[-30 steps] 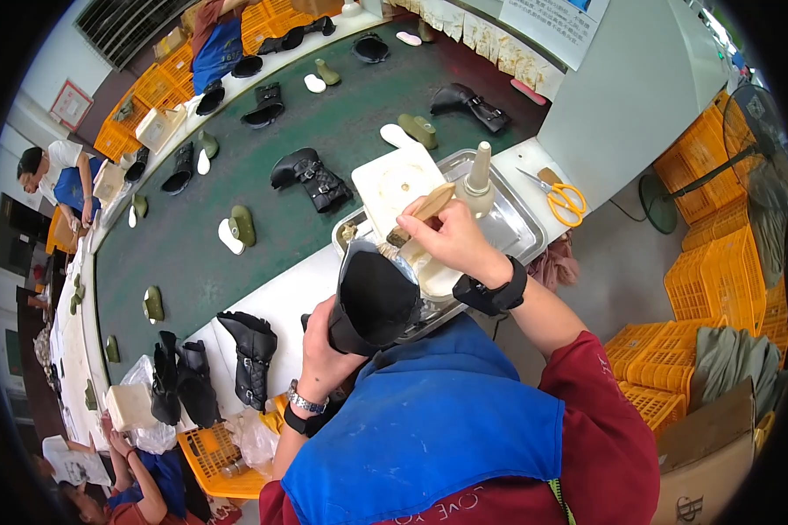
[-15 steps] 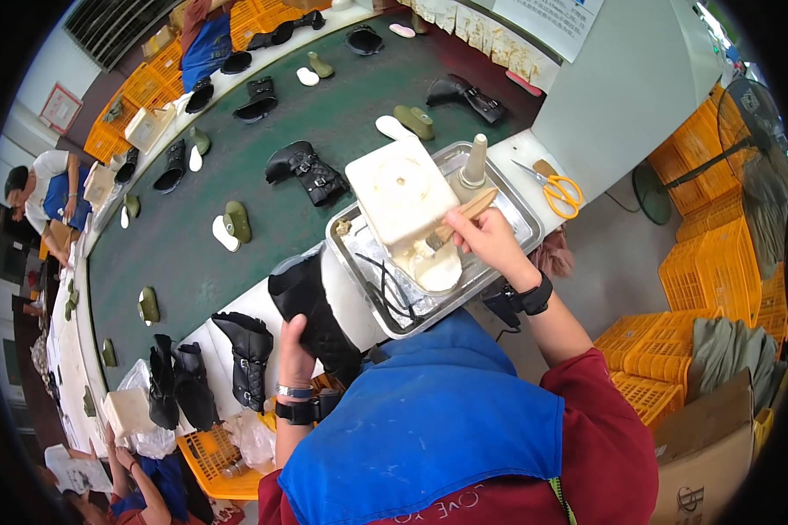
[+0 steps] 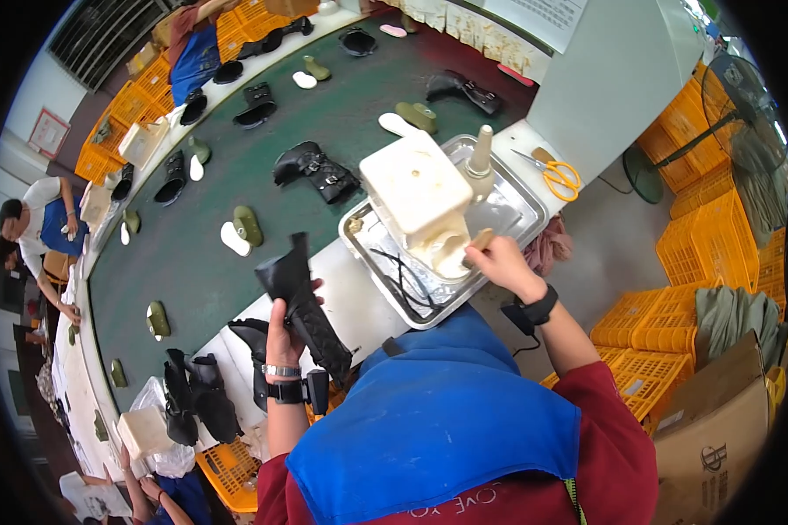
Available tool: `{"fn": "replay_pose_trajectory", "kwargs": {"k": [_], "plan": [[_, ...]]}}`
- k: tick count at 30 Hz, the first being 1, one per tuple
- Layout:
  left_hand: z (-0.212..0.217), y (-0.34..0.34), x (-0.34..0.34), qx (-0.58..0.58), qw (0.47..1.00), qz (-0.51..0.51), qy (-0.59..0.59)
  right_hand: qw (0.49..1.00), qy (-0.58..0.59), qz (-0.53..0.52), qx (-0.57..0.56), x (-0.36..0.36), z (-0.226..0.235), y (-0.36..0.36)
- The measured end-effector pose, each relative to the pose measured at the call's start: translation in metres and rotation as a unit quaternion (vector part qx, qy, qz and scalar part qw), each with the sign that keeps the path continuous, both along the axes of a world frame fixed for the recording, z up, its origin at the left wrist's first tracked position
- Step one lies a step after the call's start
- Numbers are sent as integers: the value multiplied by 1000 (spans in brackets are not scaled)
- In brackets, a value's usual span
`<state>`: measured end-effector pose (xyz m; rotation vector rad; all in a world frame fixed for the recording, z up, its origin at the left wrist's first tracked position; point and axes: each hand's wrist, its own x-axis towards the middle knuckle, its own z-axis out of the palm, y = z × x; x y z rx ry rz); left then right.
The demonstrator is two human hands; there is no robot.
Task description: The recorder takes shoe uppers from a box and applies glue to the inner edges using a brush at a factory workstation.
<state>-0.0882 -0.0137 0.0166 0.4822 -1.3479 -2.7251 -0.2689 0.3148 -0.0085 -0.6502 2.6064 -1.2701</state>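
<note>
My left hand is closed around a black boot, held raised and tilted over the white table edge. In my right hand is a brush with a wooden handle. Its bristle end is down at the round cup of a cream-coloured glue container, and I cannot make out the bristles. The container stands in a metal tray, with black laces lying beside it. A nozzle-topped bottle stands behind the cup.
A green belt carries black boots, green shoe forms and white insoles. Orange-handled scissors lie right of the tray. More boots stand at my left. Orange crates and a fan are on the right. Co-workers sit along the far left.
My left hand has lifted and turned the boot, now gripping it from nearer its middle. The brush in my right hand has tipped more upright and moved lower at the cup.
</note>
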Motion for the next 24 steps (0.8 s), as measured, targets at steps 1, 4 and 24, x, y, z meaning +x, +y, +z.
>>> {"fn": "replay_pose_trajectory", "kwargs": {"k": [1,4,24], "plan": [[2,-5,-3,-27,999,-38,5,1000,-9,-10,-12,2,0,5],[18,3,-15,-220,975,7,-2,999,-20,-31,-3,1,-7,17],[63,55,-20,-712,674,-4,196,961,89,37,-258,30,111,-92]]}}
